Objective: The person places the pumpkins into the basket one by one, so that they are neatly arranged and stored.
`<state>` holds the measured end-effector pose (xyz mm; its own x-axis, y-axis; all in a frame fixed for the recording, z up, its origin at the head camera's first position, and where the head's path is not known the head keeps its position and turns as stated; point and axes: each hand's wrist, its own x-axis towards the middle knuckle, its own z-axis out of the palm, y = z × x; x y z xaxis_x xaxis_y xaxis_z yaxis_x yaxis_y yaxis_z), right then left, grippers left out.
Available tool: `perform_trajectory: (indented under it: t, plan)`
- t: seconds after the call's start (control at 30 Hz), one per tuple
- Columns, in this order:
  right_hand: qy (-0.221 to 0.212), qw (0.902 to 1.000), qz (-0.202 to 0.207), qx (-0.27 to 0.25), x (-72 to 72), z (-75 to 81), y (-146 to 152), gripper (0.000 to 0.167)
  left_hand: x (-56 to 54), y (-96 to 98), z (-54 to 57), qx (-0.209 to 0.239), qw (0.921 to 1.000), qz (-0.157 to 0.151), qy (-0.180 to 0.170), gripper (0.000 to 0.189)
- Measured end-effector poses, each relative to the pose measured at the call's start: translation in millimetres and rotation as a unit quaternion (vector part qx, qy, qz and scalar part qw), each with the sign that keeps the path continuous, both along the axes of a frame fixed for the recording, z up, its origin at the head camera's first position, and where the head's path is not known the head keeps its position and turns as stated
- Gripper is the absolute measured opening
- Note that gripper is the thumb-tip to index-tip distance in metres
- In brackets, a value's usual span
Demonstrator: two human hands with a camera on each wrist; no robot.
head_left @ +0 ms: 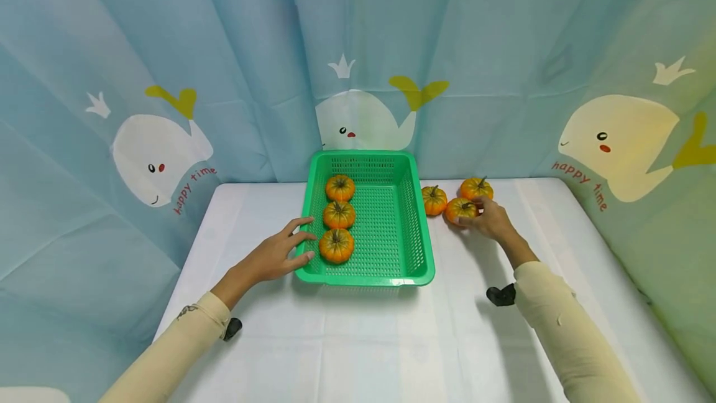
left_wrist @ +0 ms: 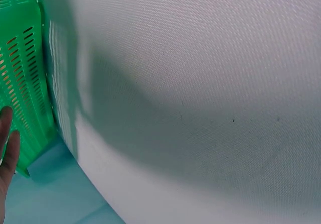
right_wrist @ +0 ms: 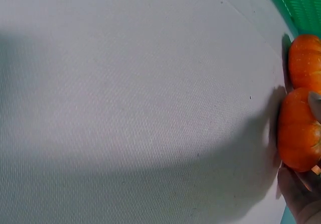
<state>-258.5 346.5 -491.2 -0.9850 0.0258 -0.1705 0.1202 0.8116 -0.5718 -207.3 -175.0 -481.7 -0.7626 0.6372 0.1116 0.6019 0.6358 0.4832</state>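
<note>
Grasping a ribbed orange pumpkin (head_left: 458, 209), green-tinged about its stem, the grip of the right hand (head_left: 489, 219) is right of the green basket (head_left: 363, 280) on the desk (head_left: 386, 347). The left hand (head_left: 274, 255) has its grip released at the basket's left rim. The head view shows the pumpkin's stem; the right wrist view, its plain orange side.

left: red "happy time" (head_left: 192, 186) | right: red "happy time" (head_left: 583, 183) | both on curtain (head_left: 369, 17)
</note>
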Motion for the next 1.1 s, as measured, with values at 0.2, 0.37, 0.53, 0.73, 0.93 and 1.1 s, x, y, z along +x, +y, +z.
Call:
perform_trajectory:
  t: [0.2,0.37,0.53,0.73,0.93,1.1]
  plan:
    - [-0.004,1.0000,0.003,0.000,1.8,1.4,-2,0.076,0.6,0.3,-0.2,0.005,1.0000,0.000,0.002,0.042]
    - [-0.003,0.9999,0.011,0.005,4.3,1.4,-2,0.078,1.8,0.1,-1.6,0.006,1.0000,0.000,0.004,0.043]
    - [0.004,0.9998,0.017,0.007,7.6,4.0,0,0.077,2.5,0.4,-1.2,0.005,1.0000,0.000,0.001,0.043]
    - [0.008,0.9996,0.025,-0.007,11.5,17.9,1,0.079,3.6,0.3,0.9,0.005,1.0000,-0.002,0.003,0.042]
    - [0.019,0.9989,0.035,-0.025,12.6,32.1,0,0.080,2.9,0.0,0.6,0.006,0.9999,-0.002,0.012,0.041]
    - [0.023,0.9981,0.052,-0.024,12.7,37.2,-1,0.077,2.2,0.5,-0.4,0.007,0.9999,-0.002,0.015,0.041]
